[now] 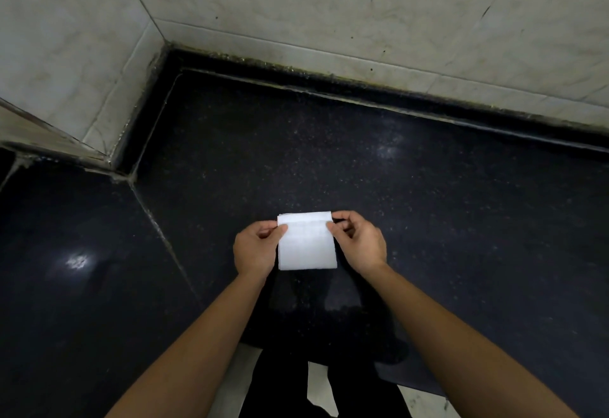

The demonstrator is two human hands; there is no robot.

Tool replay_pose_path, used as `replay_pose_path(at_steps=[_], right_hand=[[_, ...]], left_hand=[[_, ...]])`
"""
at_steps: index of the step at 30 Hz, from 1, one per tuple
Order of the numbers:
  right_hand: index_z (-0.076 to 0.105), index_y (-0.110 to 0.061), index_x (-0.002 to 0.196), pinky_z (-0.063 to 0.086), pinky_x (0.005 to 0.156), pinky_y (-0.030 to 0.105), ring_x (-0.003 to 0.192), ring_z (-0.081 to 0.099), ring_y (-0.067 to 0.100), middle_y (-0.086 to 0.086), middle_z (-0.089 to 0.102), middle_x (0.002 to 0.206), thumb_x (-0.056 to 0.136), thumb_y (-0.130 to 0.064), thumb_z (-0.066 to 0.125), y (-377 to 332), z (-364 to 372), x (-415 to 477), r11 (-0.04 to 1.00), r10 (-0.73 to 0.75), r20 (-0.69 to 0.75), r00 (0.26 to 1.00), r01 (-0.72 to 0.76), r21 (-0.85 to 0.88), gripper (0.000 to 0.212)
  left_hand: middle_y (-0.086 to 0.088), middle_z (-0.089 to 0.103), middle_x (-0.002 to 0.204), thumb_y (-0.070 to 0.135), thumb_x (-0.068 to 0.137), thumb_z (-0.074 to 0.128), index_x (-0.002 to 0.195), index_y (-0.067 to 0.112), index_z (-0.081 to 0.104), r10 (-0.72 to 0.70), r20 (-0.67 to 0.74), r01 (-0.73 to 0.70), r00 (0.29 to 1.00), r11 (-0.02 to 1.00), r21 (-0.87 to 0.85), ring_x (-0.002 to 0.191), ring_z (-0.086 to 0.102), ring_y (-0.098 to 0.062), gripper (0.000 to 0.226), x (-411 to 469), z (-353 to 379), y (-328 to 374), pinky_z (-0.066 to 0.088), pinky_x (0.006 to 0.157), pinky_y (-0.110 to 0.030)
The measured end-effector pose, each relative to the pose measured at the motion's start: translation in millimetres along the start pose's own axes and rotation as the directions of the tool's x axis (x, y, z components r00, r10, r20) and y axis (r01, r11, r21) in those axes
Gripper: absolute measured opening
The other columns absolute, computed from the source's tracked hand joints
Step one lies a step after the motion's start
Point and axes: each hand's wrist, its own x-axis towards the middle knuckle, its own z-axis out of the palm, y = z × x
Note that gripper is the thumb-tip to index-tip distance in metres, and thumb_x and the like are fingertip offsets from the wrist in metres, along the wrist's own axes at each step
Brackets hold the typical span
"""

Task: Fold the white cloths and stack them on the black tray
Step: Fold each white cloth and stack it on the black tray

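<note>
A small white cloth (pixel 306 246), folded into a rectangle, lies on the black speckled countertop (pixel 362 170) near its front edge. My left hand (pixel 255 248) pinches the cloth's upper left edge between thumb and fingers. My right hand (pixel 359 241) pinches its upper right edge the same way. A folded flap shows along the cloth's far edge. No black tray and no other cloth are in view.
Pale marbled wall tiles (pixel 329 5) rise behind the counter and form a corner at the left. A seam (pixel 158 226) splits the counter into two slabs. Below the front edge I see dark trousers (pixel 283 384) and light floor.
</note>
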Motion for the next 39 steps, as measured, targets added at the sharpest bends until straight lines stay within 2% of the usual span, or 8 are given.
replay_pose_path(at_steps=[4, 6, 9, 13, 16, 32, 36, 39], right_hand=[[0.059, -0.034, 0.122, 0.055, 0.079, 0.032, 0.081, 0.062, -0.001, -0.019, 0.066, 0.089, 0.092, -0.049, 0.063, -6, -2, -2, 0.998, -0.015, 0.020, 1.000, 0.016, -0.068, 0.034], [0.053, -0.028, 0.132, 0.054, 0.084, 0.034, 0.093, 0.062, 0.006, -0.014, 0.062, 0.110, 0.095, -0.048, 0.059, -4, -9, -9, 0.973, -0.167, 0.047, 0.985, 0.172, -0.152, 0.043], [0.038, -0.020, 0.149, 0.043, 0.107, 0.040, 0.131, 0.045, 0.020, 0.002, 0.039, 0.153, 0.100, -0.053, 0.047, 2, -21, -14, 0.705, -0.546, 0.194, 0.815, 0.572, -0.420, 0.060], [-0.003, -0.017, 0.159, 0.001, 0.124, 0.048, 0.154, -0.008, 0.024, 0.001, -0.011, 0.167, 0.097, -0.072, 0.021, 4, -21, -3, 0.452, -0.454, 0.521, 0.723, 0.691, -0.564, 0.087], [-0.003, -0.012, 0.159, 0.003, 0.123, 0.056, 0.153, -0.011, 0.029, 0.004, -0.012, 0.166, 0.095, -0.075, 0.016, 12, -13, 5, 0.334, -0.405, 0.564, 0.720, 0.690, -0.642, 0.092], [-0.024, -0.014, 0.154, -0.006, 0.122, 0.053, 0.147, -0.030, 0.027, 0.003, -0.035, 0.158, 0.089, -0.082, 0.017, 9, -10, 11, 0.347, -0.257, 0.614, 0.746, 0.664, -0.662, 0.102], [-0.009, -0.015, 0.158, 0.001, 0.125, 0.047, 0.152, -0.014, 0.023, 0.004, -0.017, 0.166, 0.089, -0.080, 0.029, 2, -20, -11, 0.650, -0.289, 0.430, 0.855, 0.505, -0.568, 0.102], [0.019, -0.017, 0.158, 0.027, 0.119, 0.044, 0.144, 0.029, 0.023, 0.006, 0.028, 0.158, 0.092, -0.072, 0.036, 3, -23, -29, 0.872, -0.224, 0.161, 0.961, 0.272, -0.406, 0.088]], left_hand=[[0.010, 0.071, 0.095, 0.037, 0.080, 0.079, 0.099, 0.026, 0.073, 0.056, -0.041, -0.053, 0.998, 0.995, 0.082, 0.093, 0.068, -0.014, 0.023, -6, 1, 0, 0.055, 0.084, -0.032], [0.006, 0.066, 0.112, 0.042, 0.086, 0.072, 0.118, 0.021, 0.067, 0.262, -0.015, -0.250, 0.965, 0.937, 0.243, 0.106, 0.061, -0.017, 0.039, -10, -6, -5, 0.051, 0.089, -0.033], [-0.003, 0.042, 0.152, 0.050, 0.096, 0.055, 0.144, 0.015, 0.047, 0.614, 0.297, -0.660, 0.731, 0.526, 0.537, 0.138, 0.036, -0.020, 0.060, -5, -24, -13, 0.035, 0.108, -0.037], [0.002, -0.005, 0.166, 0.064, 0.098, 0.029, 0.158, 0.014, 0.009, 0.444, 0.693, -0.809, 0.568, 0.145, 0.569, 0.151, -0.013, -0.016, 0.081, 11, -37, -12, 0.010, 0.121, -0.044], [0.002, -0.012, 0.165, 0.067, 0.096, 0.025, 0.158, 0.014, 0.000, 0.345, 0.751, -0.812, 0.563, 0.060, 0.581, 0.149, -0.021, -0.016, 0.085, 21, -38, -7, 0.004, 0.122, -0.051], [0.001, -0.022, 0.163, 0.081, 0.085, 0.025, 0.155, 0.016, -0.016, 0.245, 0.769, -0.792, 0.590, -0.006, 0.610, 0.148, -0.023, -0.017, 0.103, 33, -36, -7, 0.002, 0.122, -0.053], [-0.005, -0.002, 0.165, 0.085, 0.079, 0.033, 0.158, 0.016, 0.003, 0.257, 0.713, -0.755, 0.652, 0.139, 0.641, 0.152, -0.006, -0.025, 0.109, 18, -32, -1, 0.008, 0.122, -0.050], [-0.009, 0.039, 0.144, 0.083, 0.081, 0.020, 0.145, 0.018, 0.040, 0.370, 0.541, -0.648, 0.755, 0.301, 0.699, 0.135, 0.030, -0.026, 0.094, -2, -29, -2, 0.029, 0.111, -0.042]])
